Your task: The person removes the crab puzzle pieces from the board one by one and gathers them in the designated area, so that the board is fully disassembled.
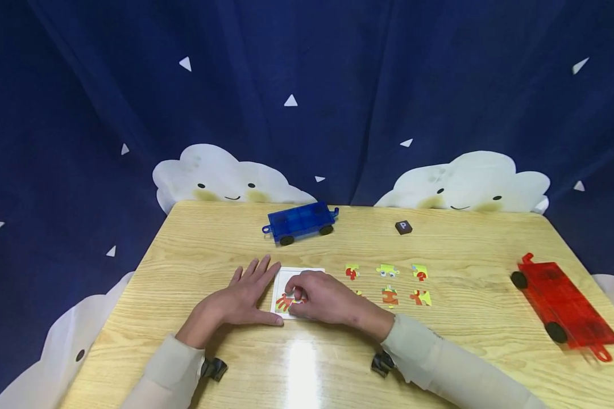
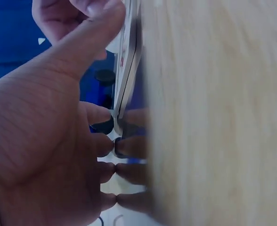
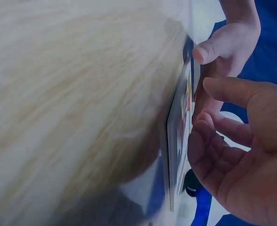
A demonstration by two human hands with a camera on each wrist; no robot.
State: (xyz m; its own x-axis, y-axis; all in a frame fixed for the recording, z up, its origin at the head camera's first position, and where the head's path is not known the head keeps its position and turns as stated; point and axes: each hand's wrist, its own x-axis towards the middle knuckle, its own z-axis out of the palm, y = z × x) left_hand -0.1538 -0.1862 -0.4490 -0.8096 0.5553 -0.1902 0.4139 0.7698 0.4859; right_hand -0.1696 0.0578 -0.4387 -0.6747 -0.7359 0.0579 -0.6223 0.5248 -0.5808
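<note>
A small white puzzle tray (image 1: 303,268) lies on the wooden table, with red and yellow-green puzzle pieces (image 1: 283,303) in its near part. My left hand (image 1: 243,298) is spread along the tray's left side, fingertips on the table and thumb by the near left corner. Over the tray's right half, my right hand (image 1: 330,298) has bent fingers close to the pieces. In the right wrist view, a gap shows between its thumb and fingers (image 3: 205,117), with nothing seen between them. The right hand hides part of the tray.
Several loose puzzle pieces (image 1: 388,271) lie in two rows to the right of the tray. A blue toy wagon (image 1: 301,220) stands behind it, and a black tile marked P (image 1: 403,227) lies farther right. At the table's right side is a red toy wagon (image 1: 568,304).
</note>
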